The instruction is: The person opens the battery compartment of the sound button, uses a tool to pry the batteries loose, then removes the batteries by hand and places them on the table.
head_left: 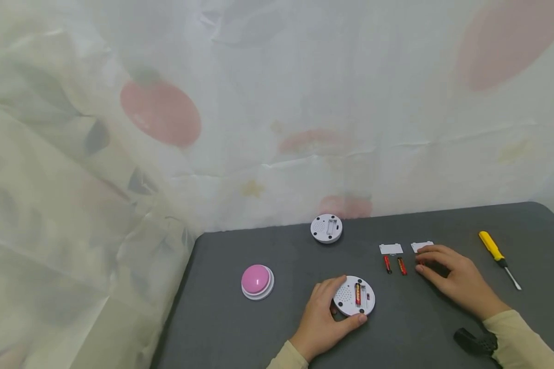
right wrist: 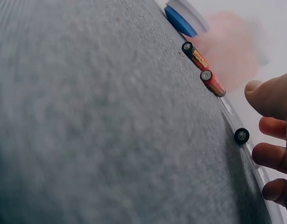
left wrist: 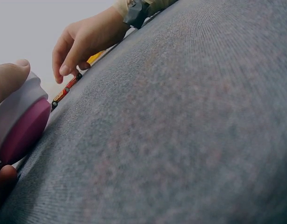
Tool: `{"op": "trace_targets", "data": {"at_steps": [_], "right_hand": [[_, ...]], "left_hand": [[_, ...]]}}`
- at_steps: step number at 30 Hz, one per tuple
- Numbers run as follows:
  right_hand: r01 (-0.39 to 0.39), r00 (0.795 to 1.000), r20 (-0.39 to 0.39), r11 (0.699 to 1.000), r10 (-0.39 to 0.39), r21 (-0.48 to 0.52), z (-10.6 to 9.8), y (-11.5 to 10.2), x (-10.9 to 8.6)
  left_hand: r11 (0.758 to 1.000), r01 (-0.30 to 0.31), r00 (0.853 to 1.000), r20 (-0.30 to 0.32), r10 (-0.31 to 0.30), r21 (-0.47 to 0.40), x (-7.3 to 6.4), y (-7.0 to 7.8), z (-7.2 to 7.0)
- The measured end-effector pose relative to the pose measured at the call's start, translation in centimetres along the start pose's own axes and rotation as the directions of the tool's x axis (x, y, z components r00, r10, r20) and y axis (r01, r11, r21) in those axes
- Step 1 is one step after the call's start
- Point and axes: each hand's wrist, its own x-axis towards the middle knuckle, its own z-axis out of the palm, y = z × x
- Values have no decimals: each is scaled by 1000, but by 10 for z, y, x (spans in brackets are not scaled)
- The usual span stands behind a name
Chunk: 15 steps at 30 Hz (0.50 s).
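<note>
Head view: left hand [head_left: 323, 319] grips white device [head_left: 349, 298], right hand [head_left: 457, 279] apart.

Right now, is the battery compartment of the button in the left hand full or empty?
Partly filled: one red-black battery lies inside; the slot beside it looks vacant.
</note>
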Motion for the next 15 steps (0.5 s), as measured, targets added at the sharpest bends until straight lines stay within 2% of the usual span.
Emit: {"op": "trace_targets", "data": {"at_steps": [11, 15], "right_hand": [[21, 1000, -20, 1000, -21, 11, 6, -13, 9], [56, 998, -18, 998, -56, 33, 8, -22, 14]], "left_hand": [[1000, -9, 1000, -9, 9, 1, 0, 1, -3], [1000, -12, 1000, -12, 13, 8, 0, 1, -2]]}}
